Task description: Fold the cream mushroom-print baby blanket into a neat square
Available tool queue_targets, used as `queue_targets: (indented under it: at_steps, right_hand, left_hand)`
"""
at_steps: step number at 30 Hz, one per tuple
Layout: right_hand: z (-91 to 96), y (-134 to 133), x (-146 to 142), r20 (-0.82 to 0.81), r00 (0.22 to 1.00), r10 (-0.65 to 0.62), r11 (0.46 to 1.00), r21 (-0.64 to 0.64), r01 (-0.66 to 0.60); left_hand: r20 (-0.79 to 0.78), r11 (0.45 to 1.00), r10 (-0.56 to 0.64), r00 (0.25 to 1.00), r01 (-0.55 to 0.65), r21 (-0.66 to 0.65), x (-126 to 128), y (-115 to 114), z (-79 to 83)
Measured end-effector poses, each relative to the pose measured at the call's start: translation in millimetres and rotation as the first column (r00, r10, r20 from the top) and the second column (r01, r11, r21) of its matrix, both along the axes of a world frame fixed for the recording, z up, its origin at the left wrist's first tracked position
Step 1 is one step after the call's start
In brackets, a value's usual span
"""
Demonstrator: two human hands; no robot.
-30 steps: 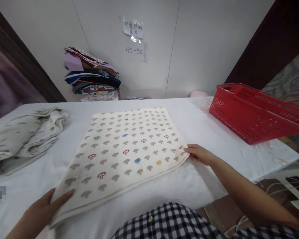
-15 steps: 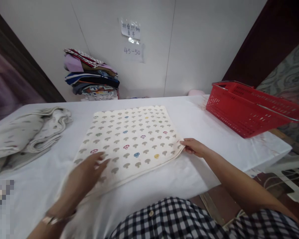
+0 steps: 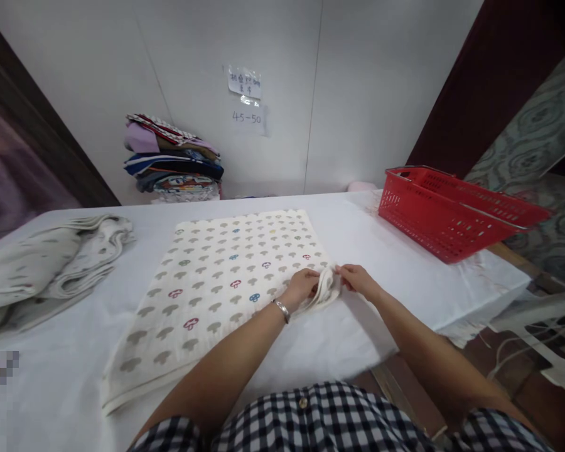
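A cream cloth (image 3: 226,270) printed with grey and coloured mushrooms lies folded in layers across the white table. Its near right corner is lifted and bunched between my two hands. My left hand (image 3: 303,286), with a bracelet at the wrist, pinches the layers from the left side. On the other side of the raised corner, my right hand (image 3: 358,280) has its fingers closed on the cloth edge. The cloth's near left corner rests flat, close to the front of the table.
A crumpled pale cloth (image 3: 37,270) lies at the table's left. Folded fabrics (image 3: 174,163) are stacked by the back wall. A red basket (image 3: 447,216) stands at the right. Two paper signs (image 3: 245,100) hang on the wall, and a white stool (image 3: 541,339) is below right.
My left hand has moved right, from above the cloth's left part to its near right corner, and taken hold there. That corner is now raised and bunched; my right hand stays at it.
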State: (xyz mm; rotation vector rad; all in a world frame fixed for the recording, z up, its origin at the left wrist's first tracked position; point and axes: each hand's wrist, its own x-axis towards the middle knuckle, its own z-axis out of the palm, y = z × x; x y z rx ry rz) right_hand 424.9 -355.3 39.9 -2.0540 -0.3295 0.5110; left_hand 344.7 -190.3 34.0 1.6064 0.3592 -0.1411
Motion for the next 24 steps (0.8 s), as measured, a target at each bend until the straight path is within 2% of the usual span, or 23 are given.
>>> queue_targets:
  at_steps: [2,5,7,8,9,11,13,15,20,24]
  right_hand:
    - [-12.4,-10.4,0.5,0.010,0.999,-0.052,0.997,-0.062,0.052]
    - [-23.1,-14.5,-1.2,-0.025,0.996,-0.080,0.993,-0.087,0.078]
    - [-23.5,-11.8,-3.2,-0.052,0.995,-0.084,0.993,-0.086,0.080]
    - [-22.3,-10.0,-4.3,-0.064,0.995,-0.081,0.994,-0.080,0.076]
    - [-20.7,-8.4,-5.3,-0.076,0.994,-0.077,0.995,-0.072,0.072]
    - [-18.0,-6.8,-7.1,-0.093,0.993,-0.071,0.996,-0.052,0.067]
    - [-17.3,-7.3,-8.1,-0.097,0.993,-0.073,0.997,-0.033,0.070]
    - [-18.6,-9.0,-8.3,-0.094,0.992,-0.083,0.997,-0.019,0.081]
    - [-22.0,-10.3,-6.5,-0.113,0.988,-0.106,0.994,-0.015,0.105]
    - [-22.6,-4.1,-4.9,-0.136,0.988,-0.073,0.997,-0.022,0.071]
  left_hand:
    - [-0.016,1.000,0.017,1.000,-0.017,-0.012,-0.9,2.6,-2.0]
    - [-0.020,1.000,0.024,1.000,-0.024,0.010,-1.8,1.0,-2.0]
    - [0.017,0.996,0.010,1.000,-0.011,0.091,-1.2,-5.0,-0.7]
    - [0.052,0.985,-0.010,0.999,0.001,0.173,-0.6,-9.1,0.1]
    - [0.090,0.961,-0.038,0.995,0.012,0.277,0.3,-13.6,0.9]
    - [0.147,0.874,-0.110,0.983,0.025,0.485,2.7,-21.9,2.1]
    - [0.141,0.804,-0.150,0.978,0.038,0.594,6.5,-27.6,2.1]
    - [0.110,0.791,-0.149,0.983,0.052,0.610,11.4,-29.1,0.5]
    - [0.075,0.829,-0.100,0.992,0.041,0.558,21.9,-20.8,-6.4]
    - [0.079,0.849,-0.055,0.995,0.005,0.528,22.2,-16.4,-7.4]
